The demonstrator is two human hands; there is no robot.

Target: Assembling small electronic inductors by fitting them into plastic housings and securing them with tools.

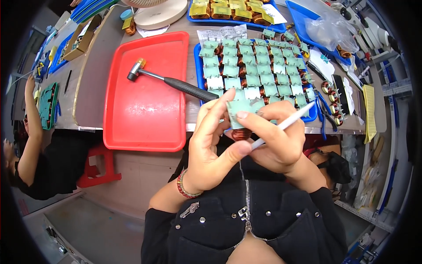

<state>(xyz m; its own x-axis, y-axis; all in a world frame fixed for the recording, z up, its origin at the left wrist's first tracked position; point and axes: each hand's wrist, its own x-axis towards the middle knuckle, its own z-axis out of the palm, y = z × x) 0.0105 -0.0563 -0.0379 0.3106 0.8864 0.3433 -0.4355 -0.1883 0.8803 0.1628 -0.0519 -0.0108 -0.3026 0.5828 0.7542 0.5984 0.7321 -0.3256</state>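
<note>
In front of my chest my left hand [203,152] grips a copper-wound coil with a pale green square plate [235,122] on top. Between the fingers of my right hand [283,143] is a slim white pen-like stick [295,116], its tapered end pointing up to the right. My right fingertip also rests on the plate of the coil. Just beyond my hands, a blue tray [200,70] carries rows of similar green-plated coils [250,69]. A hammer [176,83] with a black grip lies across a red tray [145,143], its handle reaching toward the blue tray.
Blue-handled pliers [324,110] and several small coils [332,105] lie right of the blue tray. Farther back stand another tray [281,27] of yellow-topped coils and a fan base [160,15]. On the left, beyond a low partition [94,83], another person's arm [33,127] reaches over the bench.
</note>
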